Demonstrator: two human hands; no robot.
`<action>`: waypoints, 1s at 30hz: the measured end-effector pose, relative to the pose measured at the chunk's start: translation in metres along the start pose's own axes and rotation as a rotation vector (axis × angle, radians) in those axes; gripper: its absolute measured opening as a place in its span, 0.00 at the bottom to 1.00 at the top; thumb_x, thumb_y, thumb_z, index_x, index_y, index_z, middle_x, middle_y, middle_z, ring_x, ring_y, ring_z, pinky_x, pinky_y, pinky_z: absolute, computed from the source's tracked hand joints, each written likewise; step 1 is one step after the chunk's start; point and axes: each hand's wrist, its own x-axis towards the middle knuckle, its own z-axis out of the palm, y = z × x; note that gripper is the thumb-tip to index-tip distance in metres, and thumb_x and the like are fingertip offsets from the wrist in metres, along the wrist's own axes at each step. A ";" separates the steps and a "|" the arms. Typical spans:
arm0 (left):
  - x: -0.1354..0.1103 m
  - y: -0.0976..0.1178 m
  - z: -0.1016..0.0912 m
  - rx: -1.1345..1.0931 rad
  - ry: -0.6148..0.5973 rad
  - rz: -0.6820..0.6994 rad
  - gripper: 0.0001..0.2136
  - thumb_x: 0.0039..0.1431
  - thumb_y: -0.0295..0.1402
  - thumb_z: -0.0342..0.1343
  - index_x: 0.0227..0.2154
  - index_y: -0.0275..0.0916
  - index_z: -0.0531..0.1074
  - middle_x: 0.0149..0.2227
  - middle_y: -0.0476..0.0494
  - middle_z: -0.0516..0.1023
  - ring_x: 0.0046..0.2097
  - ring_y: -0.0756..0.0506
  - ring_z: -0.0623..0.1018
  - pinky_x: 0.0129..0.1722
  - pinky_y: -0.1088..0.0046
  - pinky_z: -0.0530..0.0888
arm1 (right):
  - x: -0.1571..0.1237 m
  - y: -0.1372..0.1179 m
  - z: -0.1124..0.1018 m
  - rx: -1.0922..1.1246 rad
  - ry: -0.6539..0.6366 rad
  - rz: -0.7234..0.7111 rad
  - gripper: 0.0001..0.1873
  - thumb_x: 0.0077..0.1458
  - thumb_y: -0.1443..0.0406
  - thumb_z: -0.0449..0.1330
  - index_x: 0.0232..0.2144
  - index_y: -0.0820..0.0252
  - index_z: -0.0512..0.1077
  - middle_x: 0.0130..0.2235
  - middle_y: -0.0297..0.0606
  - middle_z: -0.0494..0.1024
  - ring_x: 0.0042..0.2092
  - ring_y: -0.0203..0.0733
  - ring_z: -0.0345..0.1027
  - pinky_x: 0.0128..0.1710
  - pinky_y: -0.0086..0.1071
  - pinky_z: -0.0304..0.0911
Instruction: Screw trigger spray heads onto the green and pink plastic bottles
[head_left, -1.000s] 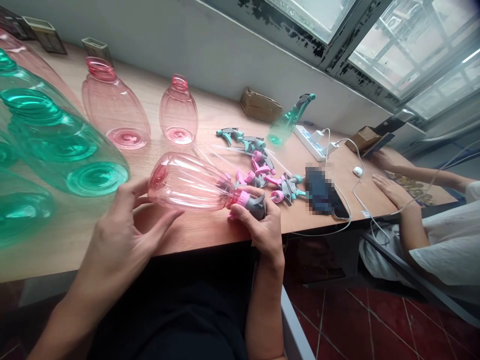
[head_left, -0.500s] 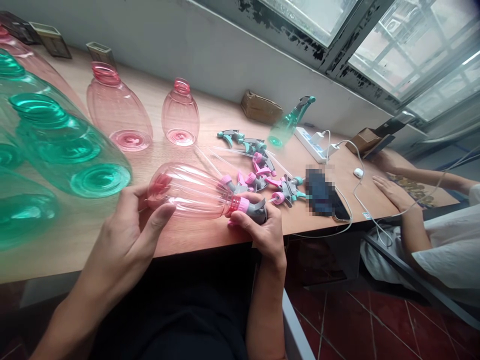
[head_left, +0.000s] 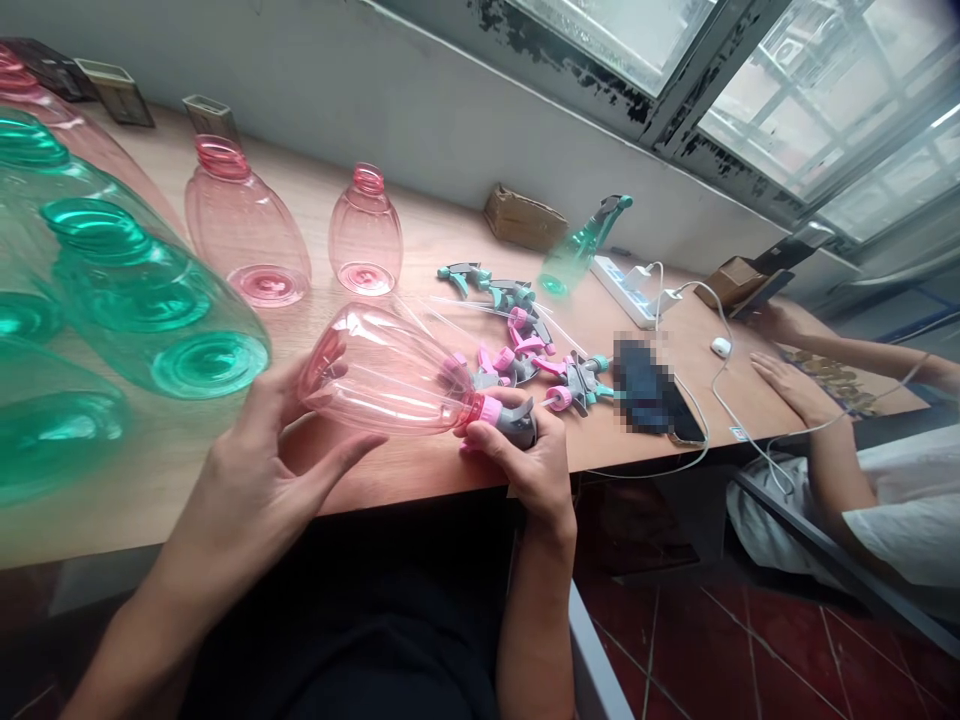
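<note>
Over the near edge of the wooden table (head_left: 442, 482), a translucent pink bottle (head_left: 386, 375) is being held on its side between the person's two hands, its neck pointing right. The right hand (head_left: 536, 455) is closing its thumb and fingers around the grey trigger spray head (head_left: 517, 424), whose pink collar (head_left: 490, 410) is sitting at the bottle's mouth. The left hand (head_left: 259, 480) is cupping the base loosely: its fingers are touching the far side, while its thumb is standing spread below.

Just behind the bottle, loose spray heads (head_left: 576, 383) in pink, teal and grey are lying in a cluster. Farther back, two open pink bottles (head_left: 365, 240) are standing upright, with green bottles (head_left: 202, 365) crowding the left. A green spray bottle (head_left: 577, 255) is standing beside a white power strip (head_left: 622, 290). At the right, a co-worker's hand (head_left: 787, 385) is resting on the table.
</note>
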 end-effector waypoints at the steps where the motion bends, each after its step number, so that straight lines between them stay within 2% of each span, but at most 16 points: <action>1: 0.000 -0.002 0.000 -0.002 -0.011 0.002 0.40 0.57 0.55 0.66 0.70 0.56 0.61 0.67 0.45 0.75 0.66 0.35 0.77 0.67 0.53 0.75 | 0.000 0.000 0.000 0.001 -0.003 0.001 0.15 0.57 0.63 0.75 0.45 0.57 0.80 0.34 0.34 0.85 0.33 0.40 0.81 0.34 0.31 0.79; 7: -0.003 -0.011 -0.003 0.012 -0.065 -0.067 0.40 0.57 0.59 0.63 0.68 0.53 0.59 0.69 0.40 0.71 0.67 0.29 0.75 0.65 0.38 0.73 | -0.001 0.001 -0.002 -0.005 -0.039 0.005 0.17 0.55 0.62 0.76 0.46 0.56 0.80 0.34 0.34 0.85 0.32 0.41 0.82 0.33 0.31 0.78; 9: -0.002 -0.009 -0.004 0.027 -0.062 -0.044 0.39 0.58 0.60 0.62 0.68 0.54 0.60 0.68 0.41 0.73 0.67 0.29 0.75 0.65 0.39 0.73 | -0.001 0.001 -0.003 0.004 -0.050 0.011 0.17 0.56 0.62 0.76 0.46 0.56 0.80 0.34 0.34 0.86 0.33 0.42 0.83 0.34 0.32 0.79; 15: 0.003 0.001 -0.004 0.080 -0.022 0.075 0.37 0.59 0.57 0.64 0.69 0.58 0.64 0.66 0.48 0.75 0.63 0.34 0.78 0.68 0.50 0.71 | -0.001 -0.001 -0.001 0.001 -0.002 -0.012 0.13 0.57 0.61 0.75 0.43 0.56 0.81 0.33 0.34 0.84 0.33 0.41 0.81 0.34 0.32 0.80; 18: 0.006 -0.002 -0.002 0.141 -0.023 0.120 0.37 0.60 0.57 0.63 0.70 0.56 0.63 0.68 0.46 0.73 0.60 0.35 0.80 0.68 0.50 0.71 | 0.000 0.000 0.000 0.003 0.019 -0.003 0.13 0.57 0.61 0.75 0.43 0.56 0.81 0.33 0.34 0.84 0.34 0.41 0.81 0.33 0.33 0.80; 21: 0.005 -0.005 -0.001 0.180 -0.027 0.123 0.39 0.59 0.60 0.61 0.70 0.50 0.63 0.66 0.41 0.75 0.60 0.33 0.81 0.64 0.48 0.75 | 0.000 0.001 0.001 0.003 0.032 0.001 0.13 0.57 0.61 0.75 0.43 0.56 0.81 0.33 0.33 0.84 0.33 0.40 0.80 0.34 0.33 0.80; 25: 0.000 -0.006 -0.002 0.155 -0.024 0.048 0.39 0.55 0.65 0.61 0.63 0.46 0.67 0.61 0.37 0.79 0.61 0.30 0.80 0.61 0.46 0.78 | 0.000 0.002 0.001 0.000 0.041 -0.011 0.12 0.58 0.60 0.74 0.42 0.56 0.80 0.33 0.32 0.83 0.31 0.38 0.79 0.35 0.32 0.80; 30: -0.004 -0.007 -0.006 -0.034 -0.059 -0.132 0.32 0.60 0.61 0.60 0.59 0.48 0.68 0.66 0.37 0.75 0.64 0.30 0.78 0.64 0.45 0.75 | 0.000 0.000 0.000 -0.035 0.041 -0.006 0.12 0.57 0.59 0.75 0.41 0.57 0.81 0.30 0.31 0.83 0.30 0.38 0.79 0.34 0.31 0.80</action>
